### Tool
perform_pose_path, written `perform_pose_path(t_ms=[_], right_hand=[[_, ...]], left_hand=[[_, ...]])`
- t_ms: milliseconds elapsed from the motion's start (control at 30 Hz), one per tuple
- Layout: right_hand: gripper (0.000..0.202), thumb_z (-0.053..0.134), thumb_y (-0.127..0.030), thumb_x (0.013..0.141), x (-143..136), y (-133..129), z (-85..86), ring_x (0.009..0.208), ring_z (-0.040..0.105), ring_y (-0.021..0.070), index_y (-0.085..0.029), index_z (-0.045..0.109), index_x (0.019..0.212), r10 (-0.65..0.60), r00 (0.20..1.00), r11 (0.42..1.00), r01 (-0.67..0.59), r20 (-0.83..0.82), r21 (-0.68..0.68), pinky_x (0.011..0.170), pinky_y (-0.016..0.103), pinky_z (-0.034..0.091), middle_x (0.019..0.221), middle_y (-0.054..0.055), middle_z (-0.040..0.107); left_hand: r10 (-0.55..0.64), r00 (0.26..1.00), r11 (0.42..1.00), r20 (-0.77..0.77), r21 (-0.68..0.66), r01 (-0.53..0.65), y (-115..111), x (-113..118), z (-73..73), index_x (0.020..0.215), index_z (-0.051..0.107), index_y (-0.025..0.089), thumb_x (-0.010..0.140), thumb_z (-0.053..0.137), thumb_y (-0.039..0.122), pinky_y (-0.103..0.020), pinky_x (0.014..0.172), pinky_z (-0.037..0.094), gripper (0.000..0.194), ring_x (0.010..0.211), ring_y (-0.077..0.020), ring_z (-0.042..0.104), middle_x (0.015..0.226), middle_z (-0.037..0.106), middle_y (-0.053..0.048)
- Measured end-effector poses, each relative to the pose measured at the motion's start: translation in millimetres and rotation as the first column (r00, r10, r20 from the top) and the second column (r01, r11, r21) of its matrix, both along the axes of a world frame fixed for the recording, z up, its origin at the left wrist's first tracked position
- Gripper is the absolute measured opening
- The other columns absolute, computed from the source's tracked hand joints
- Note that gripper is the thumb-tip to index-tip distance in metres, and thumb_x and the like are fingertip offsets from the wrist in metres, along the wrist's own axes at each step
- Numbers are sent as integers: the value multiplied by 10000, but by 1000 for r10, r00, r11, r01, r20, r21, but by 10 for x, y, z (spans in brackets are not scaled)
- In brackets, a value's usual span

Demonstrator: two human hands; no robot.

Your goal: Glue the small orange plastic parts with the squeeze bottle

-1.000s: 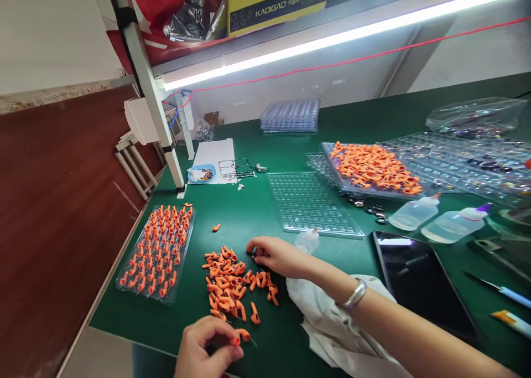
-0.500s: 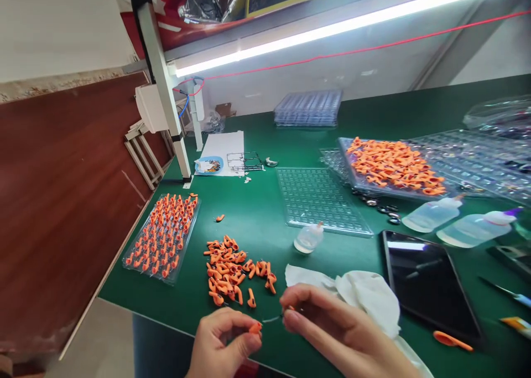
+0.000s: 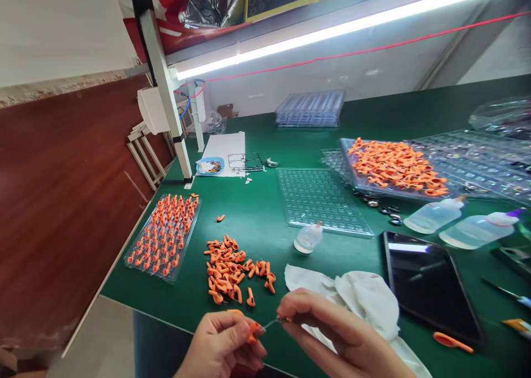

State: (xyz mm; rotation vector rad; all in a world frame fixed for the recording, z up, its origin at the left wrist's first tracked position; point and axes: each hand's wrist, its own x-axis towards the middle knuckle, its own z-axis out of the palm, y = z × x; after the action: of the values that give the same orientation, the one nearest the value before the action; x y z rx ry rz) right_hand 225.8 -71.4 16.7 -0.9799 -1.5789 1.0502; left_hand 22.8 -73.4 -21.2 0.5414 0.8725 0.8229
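Near the table's front edge, my left hand pinches an orange earbud shell between thumb and fingers. A thin pale wire stretches from the shell to my right hand. The fingertips of that hand are closed on a small dark part at the wire's end, mostly hidden by the fingers. Just beyond my hands lies a loose pile of orange earbud shells, some with short wires showing. A white cloth lies beside and partly behind my right hand.
At left stands a clear tray with rows of orange shells. A small squeeze bottle, an unfilled clear tray and a heaped tray of shells lie farther back. A black tablet and two larger bottles are at right.
My left hand has turned and brought the orange shell more upright, its fingers now curled beneath. The wire now visibly joins the shell and the right fingertips. My right hand has barely moved.
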Motion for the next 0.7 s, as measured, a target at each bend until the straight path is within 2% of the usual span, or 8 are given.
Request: perform_pose_path(t_ms=[167, 433, 700], right_hand=[[225, 544, -99, 944, 31, 0, -37, 812, 656, 120, -301, 607, 1019, -28, 990, 972, -5, 137, 234, 739, 162, 525, 896, -31, 657], [221, 506, -103, 955, -23, 28, -16, 811, 659, 94, -302, 566, 1030, -67, 976, 947, -4, 209, 323, 743, 132, 518, 906, -46, 640], [214, 501, -98, 955, -48, 26, -11, 814, 665, 94, -290, 572, 1017, -66, 972, 945, -11, 224, 327, 745, 132, 523, 902, -39, 638]], left_hand=[[9, 997, 998, 70, -58, -5, 10, 24, 53, 733, 778, 95, 594, 920, 459, -156, 476, 460, 415, 455, -83, 620, 580, 698, -54], [-3, 997, 995, 73, -98, 10, 25, 25, 61, 721, 781, 86, 564, 927, 480, -158, 464, 462, 449, 432, -84, 616, 568, 694, -56], [0, 997, 993, 73, -118, 8, 13, 8, 50, 724, 776, 86, 564, 930, 465, -159, 471, 460, 440, 443, -86, 622, 570, 693, -52]])
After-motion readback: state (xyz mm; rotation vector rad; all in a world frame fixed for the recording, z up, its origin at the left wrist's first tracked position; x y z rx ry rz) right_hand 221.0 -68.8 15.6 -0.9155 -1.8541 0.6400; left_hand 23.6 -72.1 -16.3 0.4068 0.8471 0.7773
